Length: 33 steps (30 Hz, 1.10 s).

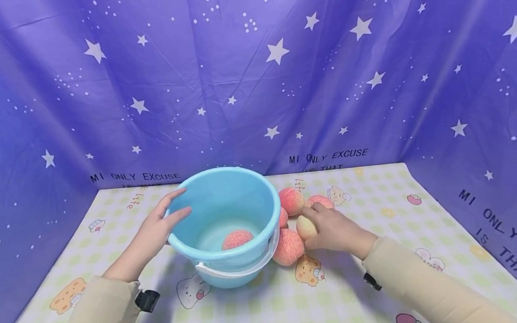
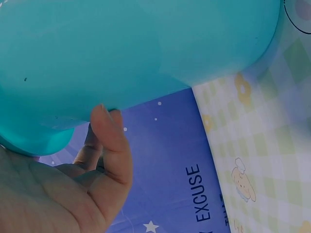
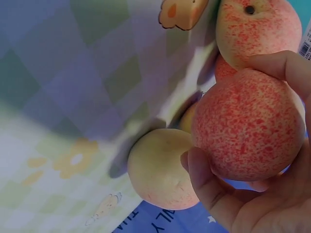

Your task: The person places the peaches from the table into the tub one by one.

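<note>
A light blue bucket [image 1: 223,185] with a white handle [image 1: 245,273] stands on the table, its mouth leaning toward the camera. One peach [image 1: 237,238] lies inside, near the bottom. My left hand [image 1: 155,224] grips the bucket's left rim; in the left wrist view its curled fingers [image 2: 109,131] rest against the outer wall. To the right of the bucket, my right hand [image 1: 333,229] holds a peach [image 3: 248,126] between thumb and fingers. Around that hand lie several more peaches, including a pink one [image 1: 288,247] by the bucket and a paler one [image 3: 163,170] under the fingers.
A pastel checked cloth [image 1: 344,297] with cartoon prints covers the table. Purple curtains [image 1: 215,83] with white stars hang behind and along both sides. A further peach [image 1: 291,201] sits close to the bucket's right rim, another [image 1: 319,202] behind my right hand.
</note>
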Each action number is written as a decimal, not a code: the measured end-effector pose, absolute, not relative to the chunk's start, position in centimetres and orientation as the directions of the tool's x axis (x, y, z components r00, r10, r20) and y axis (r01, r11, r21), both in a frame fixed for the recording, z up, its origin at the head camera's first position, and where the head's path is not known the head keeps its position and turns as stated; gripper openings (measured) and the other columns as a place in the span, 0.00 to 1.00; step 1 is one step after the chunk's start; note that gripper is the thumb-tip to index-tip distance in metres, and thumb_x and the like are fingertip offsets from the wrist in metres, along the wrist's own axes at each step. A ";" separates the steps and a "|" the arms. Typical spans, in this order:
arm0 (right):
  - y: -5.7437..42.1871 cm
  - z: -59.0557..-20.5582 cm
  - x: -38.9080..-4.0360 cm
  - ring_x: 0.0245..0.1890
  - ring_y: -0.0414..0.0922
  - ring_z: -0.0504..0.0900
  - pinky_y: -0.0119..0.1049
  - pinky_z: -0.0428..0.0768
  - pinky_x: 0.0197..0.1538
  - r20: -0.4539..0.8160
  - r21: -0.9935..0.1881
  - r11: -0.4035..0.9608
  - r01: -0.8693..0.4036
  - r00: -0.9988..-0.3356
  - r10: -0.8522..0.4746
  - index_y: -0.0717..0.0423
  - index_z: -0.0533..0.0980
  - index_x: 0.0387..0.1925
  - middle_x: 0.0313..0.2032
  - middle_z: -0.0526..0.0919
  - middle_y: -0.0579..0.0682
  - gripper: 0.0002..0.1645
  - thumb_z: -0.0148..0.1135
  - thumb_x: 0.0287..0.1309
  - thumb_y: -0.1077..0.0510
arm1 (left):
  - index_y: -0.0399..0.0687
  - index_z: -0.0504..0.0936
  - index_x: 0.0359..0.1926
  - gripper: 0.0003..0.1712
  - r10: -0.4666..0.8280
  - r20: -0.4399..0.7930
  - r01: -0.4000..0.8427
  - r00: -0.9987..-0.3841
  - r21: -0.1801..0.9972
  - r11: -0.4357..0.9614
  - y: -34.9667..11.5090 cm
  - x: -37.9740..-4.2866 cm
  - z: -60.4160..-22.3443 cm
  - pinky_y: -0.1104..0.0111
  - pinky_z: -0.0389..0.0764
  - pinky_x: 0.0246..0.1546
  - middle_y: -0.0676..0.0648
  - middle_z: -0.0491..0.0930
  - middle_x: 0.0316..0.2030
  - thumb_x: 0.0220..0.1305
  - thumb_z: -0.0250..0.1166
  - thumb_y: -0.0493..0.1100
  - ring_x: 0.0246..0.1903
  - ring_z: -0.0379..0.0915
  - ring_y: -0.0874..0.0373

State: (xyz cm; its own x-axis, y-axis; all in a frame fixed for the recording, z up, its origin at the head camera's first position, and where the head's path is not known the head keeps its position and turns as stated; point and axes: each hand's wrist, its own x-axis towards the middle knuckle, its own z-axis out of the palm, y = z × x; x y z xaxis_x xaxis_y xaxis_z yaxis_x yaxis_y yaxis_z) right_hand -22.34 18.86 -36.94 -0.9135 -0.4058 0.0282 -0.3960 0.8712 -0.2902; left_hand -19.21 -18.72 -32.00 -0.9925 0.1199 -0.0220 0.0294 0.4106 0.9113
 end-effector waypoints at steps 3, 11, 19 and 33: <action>18.8 -36.7 -22.4 0.46 0.55 0.79 0.54 0.81 0.48 0.041 -0.289 0.866 -0.408 -0.909 -0.414 0.46 0.72 0.65 0.54 0.76 0.57 0.44 0.73 0.42 0.48 | 0.56 0.51 0.78 0.38 0.120 -0.018 0.033 -0.993 0.912 0.410 -18.7 -19.2 -31.9 0.53 0.87 0.42 0.34 0.51 0.75 0.73 0.55 0.52 0.53 0.77 0.35; 18.7 -36.1 -22.4 0.45 0.53 0.78 0.54 0.80 0.49 0.066 -0.285 0.857 -0.429 -0.901 -0.429 0.47 0.73 0.62 0.53 0.76 0.55 0.41 0.72 0.42 0.47 | 0.56 0.52 0.78 0.38 0.119 -0.017 0.034 -0.993 0.910 0.413 -18.7 -19.2 -31.9 0.53 0.87 0.42 0.34 0.52 0.75 0.73 0.55 0.52 0.53 0.77 0.36; 18.8 -35.6 -22.3 0.45 0.52 0.77 0.47 0.80 0.43 0.066 -0.313 0.858 -0.408 -0.910 -0.409 0.49 0.73 0.62 0.55 0.75 0.56 0.40 0.70 0.42 0.51 | 0.55 0.52 0.78 0.38 0.118 -0.019 0.033 -0.993 0.908 0.417 -18.7 -19.1 -31.9 0.54 0.87 0.43 0.33 0.52 0.75 0.73 0.55 0.53 0.54 0.77 0.35; 18.6 -34.8 -22.3 0.42 0.52 0.79 0.45 0.81 0.39 0.072 -0.295 0.867 -0.402 -0.914 -0.399 0.49 0.72 0.63 0.54 0.77 0.57 0.41 0.70 0.43 0.48 | 0.56 0.52 0.78 0.38 0.121 -0.021 0.032 -0.992 0.909 0.415 -18.7 -19.2 -31.9 0.54 0.87 0.42 0.33 0.52 0.75 0.73 0.55 0.53 0.54 0.77 0.36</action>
